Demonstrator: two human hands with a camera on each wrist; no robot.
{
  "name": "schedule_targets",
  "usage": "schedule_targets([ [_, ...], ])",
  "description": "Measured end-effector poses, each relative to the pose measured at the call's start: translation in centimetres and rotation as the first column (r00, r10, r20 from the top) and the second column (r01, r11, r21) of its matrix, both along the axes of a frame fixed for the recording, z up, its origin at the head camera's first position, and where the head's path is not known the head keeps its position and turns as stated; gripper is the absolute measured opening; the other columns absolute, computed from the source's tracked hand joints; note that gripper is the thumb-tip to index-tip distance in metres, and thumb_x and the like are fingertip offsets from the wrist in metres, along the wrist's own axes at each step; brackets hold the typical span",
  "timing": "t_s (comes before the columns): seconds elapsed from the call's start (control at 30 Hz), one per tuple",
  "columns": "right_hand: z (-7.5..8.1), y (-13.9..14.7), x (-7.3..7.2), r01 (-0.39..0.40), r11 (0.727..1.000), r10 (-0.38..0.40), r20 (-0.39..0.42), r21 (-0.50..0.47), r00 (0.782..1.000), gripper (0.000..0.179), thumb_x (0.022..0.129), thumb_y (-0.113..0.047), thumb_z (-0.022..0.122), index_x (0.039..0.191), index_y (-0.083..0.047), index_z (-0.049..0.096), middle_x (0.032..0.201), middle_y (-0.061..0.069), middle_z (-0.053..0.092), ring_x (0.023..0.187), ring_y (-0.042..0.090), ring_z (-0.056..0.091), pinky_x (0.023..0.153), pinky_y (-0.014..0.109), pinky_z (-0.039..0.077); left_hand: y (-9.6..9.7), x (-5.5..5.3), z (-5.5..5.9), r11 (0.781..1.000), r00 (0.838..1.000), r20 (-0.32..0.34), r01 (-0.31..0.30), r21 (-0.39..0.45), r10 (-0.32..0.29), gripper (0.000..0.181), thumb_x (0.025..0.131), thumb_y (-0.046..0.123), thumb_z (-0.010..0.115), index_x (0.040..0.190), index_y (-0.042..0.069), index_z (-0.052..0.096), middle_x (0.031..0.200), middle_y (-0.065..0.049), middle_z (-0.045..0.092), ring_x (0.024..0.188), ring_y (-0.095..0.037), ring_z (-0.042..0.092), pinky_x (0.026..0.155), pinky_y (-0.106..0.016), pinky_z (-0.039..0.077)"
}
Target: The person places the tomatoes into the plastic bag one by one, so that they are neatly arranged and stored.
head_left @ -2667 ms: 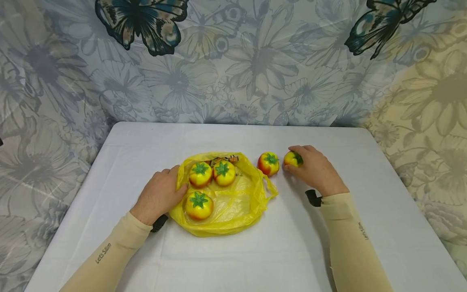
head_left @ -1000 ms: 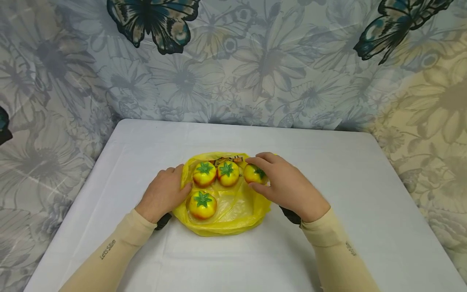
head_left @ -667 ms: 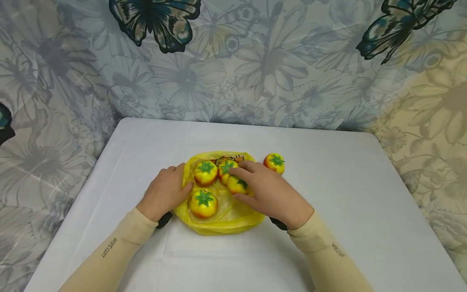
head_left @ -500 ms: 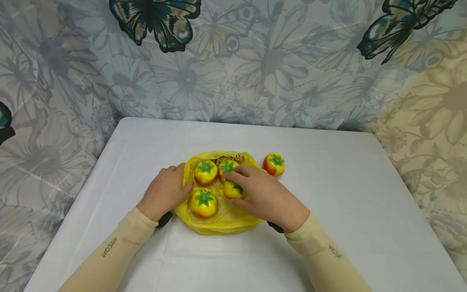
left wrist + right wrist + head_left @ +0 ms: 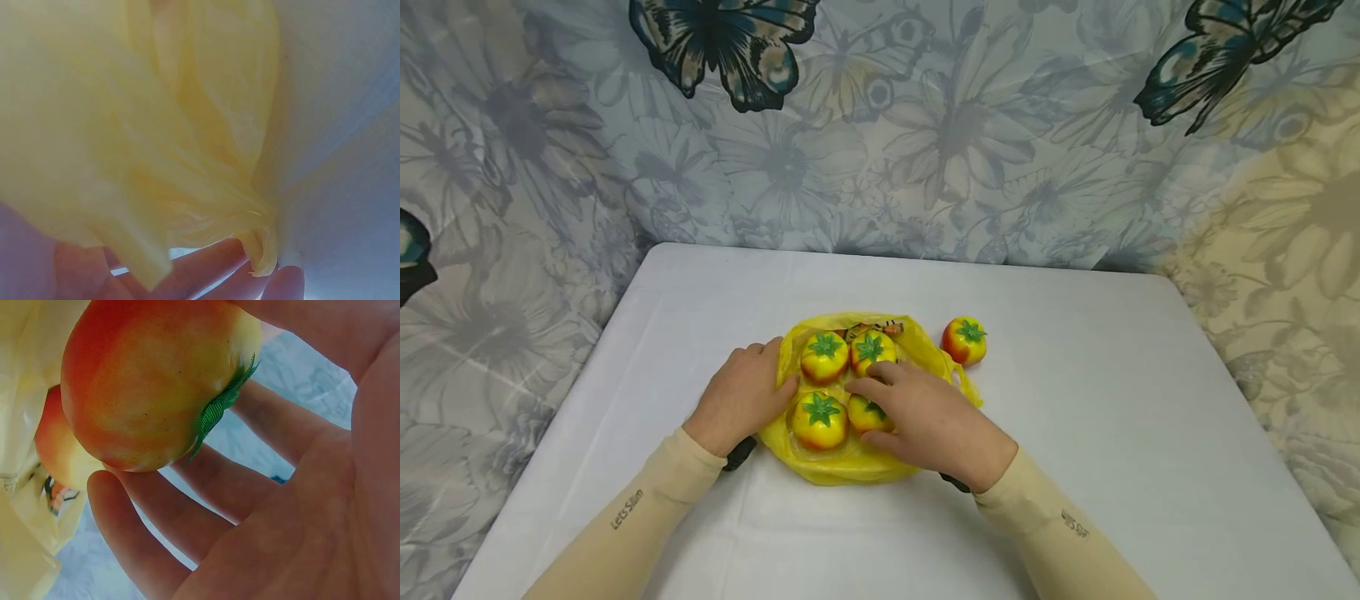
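A yellow plastic bag lies spread with its mouth facing up. My left hand holds its left rim, thumb over the edge and fingers outside; the left wrist view shows the thin plastic above those fingers. Inside the bag, two glossy yellow-red tomatoes with green leafy tops sit at the back, a left one and a right one. Another tomato sits at the front left. Beside it my right hand grips a tomato between thumb and fingers, low in the bag.
One more tomato stands on the white-covered table, just past the bag's right rim. A bag handle loop lies near it. Behind the table hangs a flower-and-butterfly cloth.
My right hand has taken its tomato from the table right of the bag, over the rim and leftward, then down toward the bag's front. My left hand has kept its hold on the bag.
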State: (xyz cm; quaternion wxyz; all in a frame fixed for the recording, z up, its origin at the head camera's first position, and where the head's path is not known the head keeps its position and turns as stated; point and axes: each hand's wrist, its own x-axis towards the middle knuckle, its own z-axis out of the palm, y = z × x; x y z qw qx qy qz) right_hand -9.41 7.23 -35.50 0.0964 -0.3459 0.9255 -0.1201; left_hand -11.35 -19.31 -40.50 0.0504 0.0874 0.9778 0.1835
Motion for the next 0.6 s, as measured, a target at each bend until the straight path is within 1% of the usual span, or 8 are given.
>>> schedule_targets([
  [0.13, -0.23, 0.01, 0.12, -0.004, 1.000, 0.004, 0.005, 0.002, 1.000, 0.053, 0.097, -0.037, 0.082, 0.145, -0.019, 0.068, 0.140, 0.006, 0.067, 0.122, 0.028, 0.068, 0.107, 0.045, 0.058, 0.09, 0.05, -0.16, 1.000, 1.000, -0.014, -0.003, -0.002, 0.002, 0.061, 0.105, 0.027, 0.065, 0.150, -0.012, 0.051, 0.130, -0.033, 0.069, 0.115, -0.050, 0.068, 0.099, -0.062, 0.058],
  [0.27, -0.37, -0.07, 0.16, -0.012, 1.000, 0.012, 0.003, 0.006, 1.000, 0.051, 0.096, -0.036, 0.082, 0.143, -0.019, 0.069, 0.138, 0.007, 0.068, 0.120, 0.028, 0.069, 0.107, 0.045, 0.058, 0.05, -0.08, -0.16, 1.000, 1.000, -0.004, -0.004, 0.000, 0.004, 0.062, 0.105, 0.027, 0.066, 0.151, -0.011, 0.051, 0.133, -0.033, 0.068, 0.118, -0.051, 0.067, 0.101, -0.062, 0.057],
  [0.43, -0.60, 0.02, 0.27, -0.029, 1.000, 0.029, -0.007, 0.005, 1.000, 0.049, 0.095, -0.033, 0.084, 0.140, -0.018, 0.071, 0.135, 0.007, 0.070, 0.116, 0.026, 0.069, 0.105, 0.044, 0.058, 0.27, -0.23, -0.29, 1.000, 1.000, -0.001, 0.003, -0.010, -0.003, 0.061, 0.105, 0.028, 0.066, 0.150, -0.010, 0.052, 0.130, -0.032, 0.069, 0.115, -0.049, 0.068, 0.097, -0.060, 0.059],
  [0.6, -0.90, -0.22, 0.38, -0.048, 0.999, 0.048, 0.009, 0.014, 0.999, 0.046, 0.095, -0.032, 0.084, 0.136, -0.018, 0.072, 0.130, 0.006, 0.070, 0.111, 0.024, 0.068, 0.101, 0.042, 0.059, 0.26, -0.22, -0.34, 1.000, 1.000, -0.004, -0.006, -0.012, 0.006, 0.059, 0.104, 0.028, 0.066, 0.149, -0.009, 0.053, 0.128, -0.031, 0.070, 0.114, -0.048, 0.068, 0.096, -0.059, 0.060],
])
